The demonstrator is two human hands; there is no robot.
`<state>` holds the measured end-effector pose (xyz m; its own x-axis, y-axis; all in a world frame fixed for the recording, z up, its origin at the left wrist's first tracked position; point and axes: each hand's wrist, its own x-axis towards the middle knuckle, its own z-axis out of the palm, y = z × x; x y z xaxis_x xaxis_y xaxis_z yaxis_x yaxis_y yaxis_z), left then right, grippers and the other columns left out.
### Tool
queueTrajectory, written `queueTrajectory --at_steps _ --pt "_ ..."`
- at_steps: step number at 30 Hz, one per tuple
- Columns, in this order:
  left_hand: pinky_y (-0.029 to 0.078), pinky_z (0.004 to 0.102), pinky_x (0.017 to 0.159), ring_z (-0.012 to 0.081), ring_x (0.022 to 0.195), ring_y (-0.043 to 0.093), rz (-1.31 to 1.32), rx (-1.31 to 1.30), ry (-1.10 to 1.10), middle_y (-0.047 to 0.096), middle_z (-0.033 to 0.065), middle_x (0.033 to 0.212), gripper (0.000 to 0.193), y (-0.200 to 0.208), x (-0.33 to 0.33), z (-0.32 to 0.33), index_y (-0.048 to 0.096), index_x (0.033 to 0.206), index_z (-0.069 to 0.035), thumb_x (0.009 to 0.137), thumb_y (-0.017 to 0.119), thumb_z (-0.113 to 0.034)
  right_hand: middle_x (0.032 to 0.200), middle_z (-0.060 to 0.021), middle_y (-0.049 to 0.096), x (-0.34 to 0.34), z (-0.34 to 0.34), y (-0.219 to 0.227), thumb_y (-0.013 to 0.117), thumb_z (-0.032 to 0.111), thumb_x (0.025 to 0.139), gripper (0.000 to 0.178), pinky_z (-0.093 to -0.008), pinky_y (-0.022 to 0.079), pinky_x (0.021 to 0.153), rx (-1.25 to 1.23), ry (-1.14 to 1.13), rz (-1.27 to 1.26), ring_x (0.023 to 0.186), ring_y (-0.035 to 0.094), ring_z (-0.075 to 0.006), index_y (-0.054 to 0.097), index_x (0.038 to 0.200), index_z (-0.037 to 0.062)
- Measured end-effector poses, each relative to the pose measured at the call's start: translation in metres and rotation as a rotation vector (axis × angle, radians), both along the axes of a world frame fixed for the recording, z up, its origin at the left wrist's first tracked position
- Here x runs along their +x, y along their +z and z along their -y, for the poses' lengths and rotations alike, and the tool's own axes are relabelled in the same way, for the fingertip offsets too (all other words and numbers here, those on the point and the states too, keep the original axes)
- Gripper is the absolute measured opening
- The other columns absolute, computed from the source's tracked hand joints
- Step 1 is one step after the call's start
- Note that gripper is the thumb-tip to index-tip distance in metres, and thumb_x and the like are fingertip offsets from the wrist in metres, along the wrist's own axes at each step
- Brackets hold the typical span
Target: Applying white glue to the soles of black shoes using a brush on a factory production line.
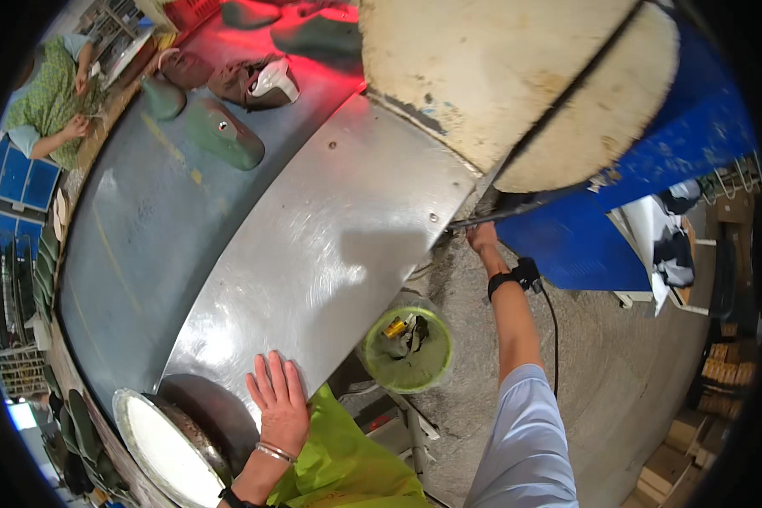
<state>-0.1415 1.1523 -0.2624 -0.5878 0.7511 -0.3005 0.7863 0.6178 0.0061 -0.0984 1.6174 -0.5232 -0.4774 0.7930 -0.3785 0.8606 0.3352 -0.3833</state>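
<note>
Rest left hand (284,415) on near end of brushed metal sheet (313,245), fingers extended and slightly apart, nothing in grasp; note silver bangle (276,452) at wrist. Find sheet running diagonally along near side of grey-blue bench (127,254), with screw heads near its far end. Reach right hand (483,237) forward to just beside sheet's far corner, close to dark bar (521,206); cannot tell finger closure or any grip, given small and partly hidden view. See black strap with small box (525,274) on right wrist, black cable (554,339) trailing down. Note green bin (406,364) below sheet, between both arms, with dark scraps and a yellow piece (394,328) inside. See round white-filled dish (161,440) left of left hand. On bench, beyond sheet, note green shoe-shaped form (229,142) and brown-and-white shoe piece (273,82), with red light across far end. At far right of sheet, see cream board (516,85) and blue panel (567,250). At upper left, note co-worker (51,102) in patterned green garment.
</note>
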Motion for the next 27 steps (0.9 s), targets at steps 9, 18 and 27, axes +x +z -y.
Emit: queueTrajectory --at_steps 9,18,27 --pt "0.026 0.0723 0.093 0.0606 0.118 0.032 -0.137 -0.002 -0.045 0.034 0.0401 0.128 0.042 -0.008 0.001 -0.007 0.034 0.116 0.012 0.082 0.055 -0.002 0.115 -0.0151 0.056 -0.021 -0.083 -0.162 0.049 0.022 0.083 0.04 -0.0348 0.044 0.088 0.509 0.323 0.019 0.107 0.054 -0.0322 0.053 0.119 0.0047" --pt "0.029 0.0713 0.092 0.0597 0.115 0.037 -0.209 0.055 -0.087 0.036 0.0389 0.126 0.053 -0.018 0.0 -0.011 0.023 0.124 0.009 0.081 0.054 0.006 0.114 -0.0146 0.057 -0.015 -0.119 -0.174 0.048 0.023 0.084 0.039 -0.0338 0.045 0.086 0.486 0.212 -0.068 0.103 0.055 -0.0309 0.053 0.117 0.004" --pt "0.023 0.0712 0.096 0.0618 0.121 0.026 -0.136 -0.025 -0.103 0.024 0.043 0.133 0.053 -0.002 0.002 -0.011 0.022 0.128 0.017 0.087 0.047 -0.005 0.076 -0.0112 0.065 -0.002 -0.09 -0.091 0.053 0.02 0.088 0.025 -0.0353 0.046 0.051 0.543 -0.081 -0.365 0.064 0.063 -0.0246 0.065 0.094 -0.0017"
